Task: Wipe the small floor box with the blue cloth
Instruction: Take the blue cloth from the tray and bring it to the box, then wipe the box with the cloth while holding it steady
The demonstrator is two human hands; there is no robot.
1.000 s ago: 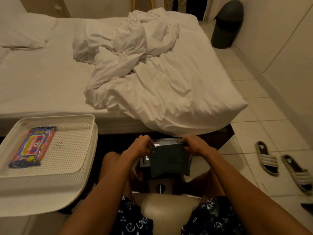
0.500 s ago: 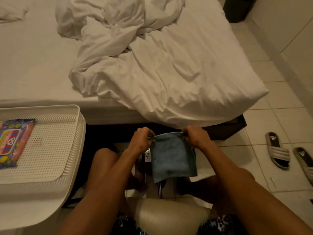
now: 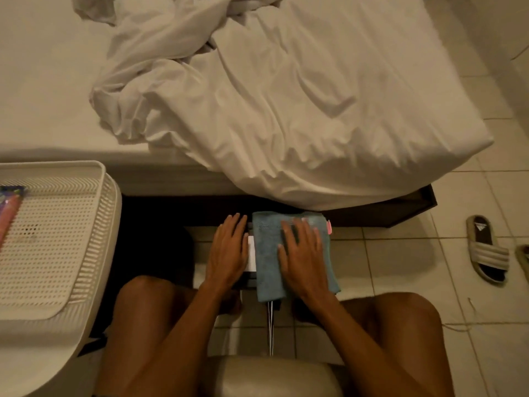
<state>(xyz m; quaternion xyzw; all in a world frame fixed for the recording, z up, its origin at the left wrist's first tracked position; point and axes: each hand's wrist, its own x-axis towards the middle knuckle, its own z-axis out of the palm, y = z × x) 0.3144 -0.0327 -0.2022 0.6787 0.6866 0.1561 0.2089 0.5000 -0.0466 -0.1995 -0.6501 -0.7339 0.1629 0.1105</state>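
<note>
The blue cloth [image 3: 269,247] lies spread flat over the top of the small dark floor box [image 3: 248,279], just in front of the bed frame. Only the box's left edge, with a white label [image 3: 252,253], and a little of its near side show. My right hand [image 3: 303,256] lies palm down on the cloth, fingers spread. My left hand [image 3: 229,253] rests flat on the box's left side beside the cloth, touching the label's edge, with nothing in it.
The bed with its rumpled white sheet [image 3: 286,110] overhangs just beyond the box. A white perforated basket [image 3: 86,224] with a colourful wipes pack [image 3: 10,207] stands left. A sandal [image 3: 486,250] lies right on the tiles. Thin cords [image 3: 270,325] run from the box toward my seat [image 3: 272,376].
The cloth hung from both hands by its top corners; now it lies flat on the box, both hands have let go and rest palm down. The view tilted further down.
</note>
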